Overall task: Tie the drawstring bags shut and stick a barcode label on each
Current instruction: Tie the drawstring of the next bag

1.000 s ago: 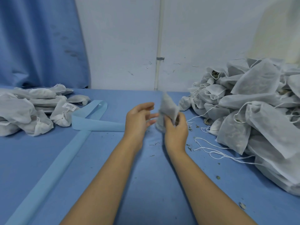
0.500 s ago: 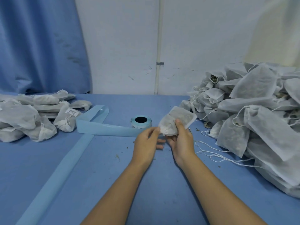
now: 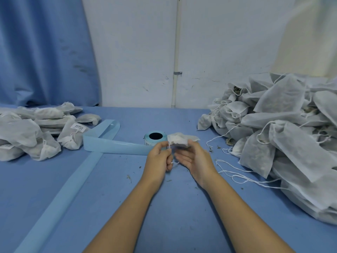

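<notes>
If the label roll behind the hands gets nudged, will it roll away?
Probably not: the label roll sits on its flat end, core hole up, so it should slide rather than roll. It looks small, likely light, so easily shifted. The blue liner strip that seems to trail from it would probably drag along.

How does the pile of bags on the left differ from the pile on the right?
The left pile is low and small; the right pile is much bigger and taller. Left pile bags have cinched necks; several right pile bags gape open, loose strings trailing over the table. One left pile bag shows a white label; no right pile bag visibly does. Both hold white drawstring bags.
</notes>
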{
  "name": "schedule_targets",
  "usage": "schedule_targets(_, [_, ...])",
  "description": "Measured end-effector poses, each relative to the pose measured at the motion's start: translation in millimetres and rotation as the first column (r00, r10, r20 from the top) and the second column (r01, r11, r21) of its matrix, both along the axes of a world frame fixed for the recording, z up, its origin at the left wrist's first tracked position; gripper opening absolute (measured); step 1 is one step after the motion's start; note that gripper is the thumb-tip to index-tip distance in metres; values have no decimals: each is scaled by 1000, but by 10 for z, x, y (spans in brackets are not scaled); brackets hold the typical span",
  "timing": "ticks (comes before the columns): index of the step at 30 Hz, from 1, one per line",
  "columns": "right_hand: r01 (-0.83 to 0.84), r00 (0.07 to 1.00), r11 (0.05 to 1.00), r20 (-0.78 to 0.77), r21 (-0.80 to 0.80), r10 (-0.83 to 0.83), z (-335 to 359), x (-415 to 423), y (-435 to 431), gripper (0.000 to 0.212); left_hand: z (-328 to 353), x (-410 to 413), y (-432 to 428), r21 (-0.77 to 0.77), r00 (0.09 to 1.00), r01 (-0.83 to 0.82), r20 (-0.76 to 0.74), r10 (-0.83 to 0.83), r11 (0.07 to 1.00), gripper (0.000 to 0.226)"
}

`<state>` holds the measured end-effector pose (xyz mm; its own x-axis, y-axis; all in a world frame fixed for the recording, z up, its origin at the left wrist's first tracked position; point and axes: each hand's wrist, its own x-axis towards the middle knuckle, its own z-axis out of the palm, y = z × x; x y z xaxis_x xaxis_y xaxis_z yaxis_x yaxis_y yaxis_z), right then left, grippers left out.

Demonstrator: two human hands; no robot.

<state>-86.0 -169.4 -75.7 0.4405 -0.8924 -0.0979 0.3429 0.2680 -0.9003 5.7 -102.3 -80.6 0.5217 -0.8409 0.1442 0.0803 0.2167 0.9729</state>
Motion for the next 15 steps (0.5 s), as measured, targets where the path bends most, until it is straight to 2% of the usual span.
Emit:
schedule_targets(2, [7, 985, 990, -168, -140, -31, -26, 46, 53, 42, 5, -15, 6, -8, 998, 26, 58, -26, 1000, 24])
schedule_targets(4, [9, 975, 968, -211, -252, -64, -42, 75, 119, 56, 8, -25, 11, -22, 993, 22, 117, -20, 1000, 23])
schedule_targets(6, [-4, 988, 964, -151, -265, -38, -37, 67, 149, 52, 8, -27, 13, -40, 992, 18, 125, -13, 999, 23])
schedule_targets(10, [-45, 998, 960, -61, -276, 29, -26, 33, 167, 25, 18, -50, 23, -36, 984, 61, 169, -54, 998, 28])
schedule_targets(15, [-5, 1000, 963, -11, -268, 2, -69, 17, 151, 25, 15, -77, 10, -5, 980, 91, 181, -88, 996, 38])
